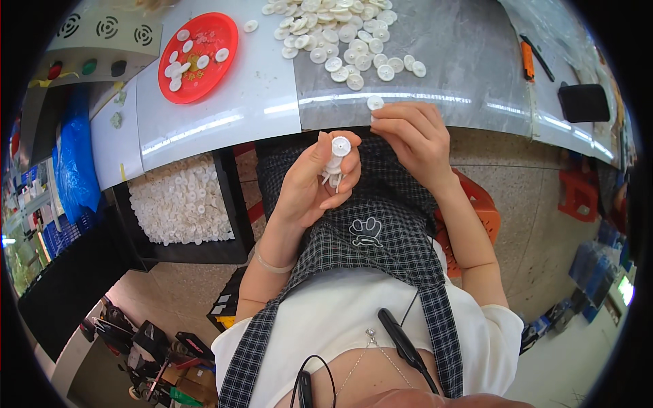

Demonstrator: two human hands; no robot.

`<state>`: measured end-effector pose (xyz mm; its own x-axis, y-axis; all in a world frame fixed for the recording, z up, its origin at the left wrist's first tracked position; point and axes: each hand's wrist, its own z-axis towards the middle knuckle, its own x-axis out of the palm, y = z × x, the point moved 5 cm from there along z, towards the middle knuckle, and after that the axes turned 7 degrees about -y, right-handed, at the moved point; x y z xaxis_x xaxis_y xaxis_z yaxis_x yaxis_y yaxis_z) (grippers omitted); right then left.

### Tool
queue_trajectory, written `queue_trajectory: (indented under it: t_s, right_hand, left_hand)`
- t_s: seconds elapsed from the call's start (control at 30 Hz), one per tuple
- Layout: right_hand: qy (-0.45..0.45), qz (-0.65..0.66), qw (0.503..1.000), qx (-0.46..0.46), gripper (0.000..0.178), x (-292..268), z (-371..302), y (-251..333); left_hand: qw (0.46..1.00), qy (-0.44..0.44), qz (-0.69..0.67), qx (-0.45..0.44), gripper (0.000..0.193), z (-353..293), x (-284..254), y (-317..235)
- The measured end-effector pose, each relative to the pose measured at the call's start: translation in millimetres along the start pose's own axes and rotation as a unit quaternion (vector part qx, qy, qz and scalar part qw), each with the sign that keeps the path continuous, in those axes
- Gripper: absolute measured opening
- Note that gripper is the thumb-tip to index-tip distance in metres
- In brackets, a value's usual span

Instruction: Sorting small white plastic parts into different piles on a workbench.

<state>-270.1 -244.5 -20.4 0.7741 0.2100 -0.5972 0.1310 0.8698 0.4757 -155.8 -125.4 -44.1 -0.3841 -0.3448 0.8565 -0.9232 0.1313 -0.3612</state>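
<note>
Head view, looking down over a seated person's lap and the near edge of a grey worktable (pixel 476 88). Left hand (pixel 316 183), raised above the lap, is closed around a small stack of white plastic gear wheels (pixel 335 166); the thumb and curled fingers pinch the stack, whose topmost disc faces the camera, with short white stubs projecting below. Right hand (pixel 411 136) lies just beside the left, at the table's edge, with its fingers bent and the fingertips closed on a single white disc (pixel 375 103) resting at the table's rim. Whether this disc is lifted clear of the surface cannot be told.

Behind the hands, a loose heap of white discs (pixel 340 34) spreads across the grey table. To the person's left, a red round tray (pixel 214 68) on a white board holds a few more white discs. Below that board, a black bin (pixel 228 251) is filled with similar white parts. On the right side of the table lie an orange-handled tool (pixel 528 60) and a black rectangular object (pixel 583 102). A checked apron (pixel 381 231) covers the lap, and an orange stool (pixel 479 204) shows beneath the right forearm.
</note>
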Motion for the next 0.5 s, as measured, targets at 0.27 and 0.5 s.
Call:
queue_trajectory:
  t_s: [0.27, 0.5]
  right_hand:
    - [-0.046, 0.156, 0.966, 0.202, 0.020, -2, 7, -3]
    - [0.039, 0.160, 0.975, 0.150, 0.024, -6, 27, 26]
  left_hand:
    - [0.983, -0.026, 0.178, 0.044, 0.044, 2, 4, 1]
    - [0.987, 0.045, 0.155, 0.017, 0.051, 7, 6, 5]
